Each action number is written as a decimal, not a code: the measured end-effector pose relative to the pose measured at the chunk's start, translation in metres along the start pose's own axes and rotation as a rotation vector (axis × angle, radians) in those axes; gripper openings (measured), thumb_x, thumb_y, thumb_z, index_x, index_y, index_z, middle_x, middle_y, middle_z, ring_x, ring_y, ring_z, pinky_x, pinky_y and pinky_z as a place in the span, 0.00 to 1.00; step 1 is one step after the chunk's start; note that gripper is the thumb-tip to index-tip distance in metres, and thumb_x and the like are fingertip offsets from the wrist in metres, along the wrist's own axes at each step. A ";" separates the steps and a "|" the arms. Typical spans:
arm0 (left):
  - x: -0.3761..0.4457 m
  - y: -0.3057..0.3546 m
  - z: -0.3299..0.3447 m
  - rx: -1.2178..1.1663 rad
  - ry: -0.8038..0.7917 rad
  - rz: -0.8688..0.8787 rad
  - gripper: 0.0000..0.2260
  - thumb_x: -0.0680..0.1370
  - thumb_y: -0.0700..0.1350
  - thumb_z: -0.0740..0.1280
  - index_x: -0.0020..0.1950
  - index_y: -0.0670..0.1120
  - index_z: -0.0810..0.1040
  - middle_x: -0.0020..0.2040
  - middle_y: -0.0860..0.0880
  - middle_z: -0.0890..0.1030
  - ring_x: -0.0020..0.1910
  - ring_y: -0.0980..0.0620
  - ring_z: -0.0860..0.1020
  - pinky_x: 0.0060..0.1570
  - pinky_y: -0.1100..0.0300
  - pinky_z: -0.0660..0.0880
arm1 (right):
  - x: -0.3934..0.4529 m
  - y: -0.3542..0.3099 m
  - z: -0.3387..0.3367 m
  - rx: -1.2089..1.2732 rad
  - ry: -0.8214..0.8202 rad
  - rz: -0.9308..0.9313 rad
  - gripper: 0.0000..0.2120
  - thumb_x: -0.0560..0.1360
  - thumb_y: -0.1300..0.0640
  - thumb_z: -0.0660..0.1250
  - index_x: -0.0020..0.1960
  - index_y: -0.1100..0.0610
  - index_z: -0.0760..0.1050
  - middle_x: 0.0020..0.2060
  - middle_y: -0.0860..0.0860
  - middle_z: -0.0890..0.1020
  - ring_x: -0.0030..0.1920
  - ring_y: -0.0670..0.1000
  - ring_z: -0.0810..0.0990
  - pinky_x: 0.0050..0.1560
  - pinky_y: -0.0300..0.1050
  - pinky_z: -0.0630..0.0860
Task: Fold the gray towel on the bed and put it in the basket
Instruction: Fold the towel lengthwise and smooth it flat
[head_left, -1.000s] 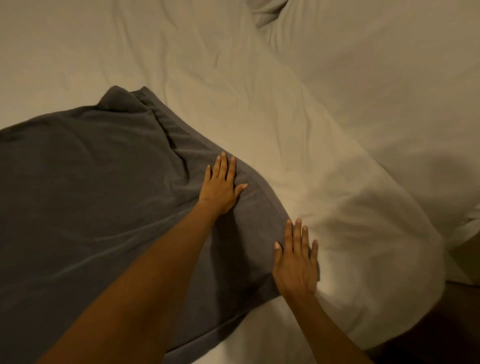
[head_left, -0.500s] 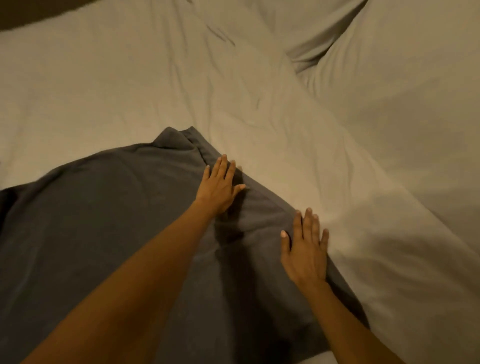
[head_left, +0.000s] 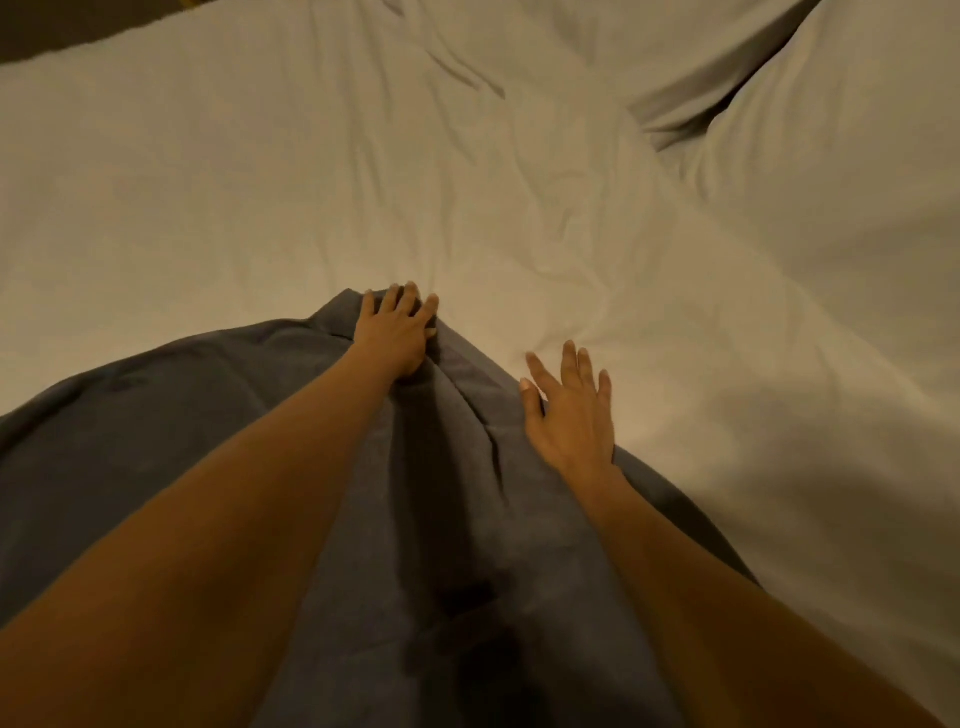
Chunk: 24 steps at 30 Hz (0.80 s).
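While the gray towel (head_left: 218, 415) lies creased, left hand (head_left: 397, 332) and right hand (head_left: 569, 415) press it, fingers apart.

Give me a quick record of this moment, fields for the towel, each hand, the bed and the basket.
towel: gray towel spread on the bed, not yet folded small
left hand: left hand on the towel's far corner, fingers curling into the cloth
right hand: right hand open, at the towel's right edge
bed: wrinkled white sheet
basket: not in view

Open rumpled sheet (head_left: 260, 182) beyond gray towel (head_left: 156, 441)
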<state>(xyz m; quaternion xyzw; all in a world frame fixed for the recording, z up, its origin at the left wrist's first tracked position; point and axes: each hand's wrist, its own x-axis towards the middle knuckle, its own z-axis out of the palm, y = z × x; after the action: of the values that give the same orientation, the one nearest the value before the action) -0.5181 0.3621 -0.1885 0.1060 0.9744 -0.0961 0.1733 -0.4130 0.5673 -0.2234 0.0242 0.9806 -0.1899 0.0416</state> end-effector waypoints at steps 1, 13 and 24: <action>0.004 -0.002 0.008 -0.010 -0.007 0.001 0.24 0.84 0.50 0.47 0.78 0.50 0.42 0.78 0.44 0.42 0.77 0.43 0.42 0.74 0.41 0.42 | 0.003 -0.001 0.005 0.004 0.029 0.003 0.23 0.80 0.42 0.46 0.74 0.44 0.57 0.76 0.55 0.52 0.76 0.54 0.46 0.74 0.53 0.41; 0.014 -0.004 0.028 -0.204 0.193 0.016 0.20 0.81 0.44 0.57 0.73 0.44 0.60 0.78 0.43 0.50 0.77 0.41 0.46 0.73 0.37 0.44 | -0.010 -0.015 0.002 0.361 0.185 0.044 0.22 0.74 0.42 0.65 0.63 0.45 0.61 0.74 0.54 0.60 0.74 0.56 0.53 0.74 0.55 0.51; -0.004 -0.006 -0.006 0.073 0.186 0.099 0.22 0.80 0.41 0.60 0.73 0.44 0.58 0.76 0.40 0.56 0.76 0.38 0.48 0.73 0.36 0.48 | -0.010 -0.016 -0.013 0.264 0.077 0.072 0.17 0.79 0.49 0.60 0.63 0.56 0.76 0.72 0.55 0.65 0.74 0.55 0.56 0.73 0.43 0.47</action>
<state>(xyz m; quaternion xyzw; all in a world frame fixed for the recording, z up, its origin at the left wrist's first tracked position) -0.5183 0.3572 -0.1805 0.1689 0.9757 -0.1127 0.0828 -0.4048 0.5573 -0.2047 0.0718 0.9466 -0.3143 0.0072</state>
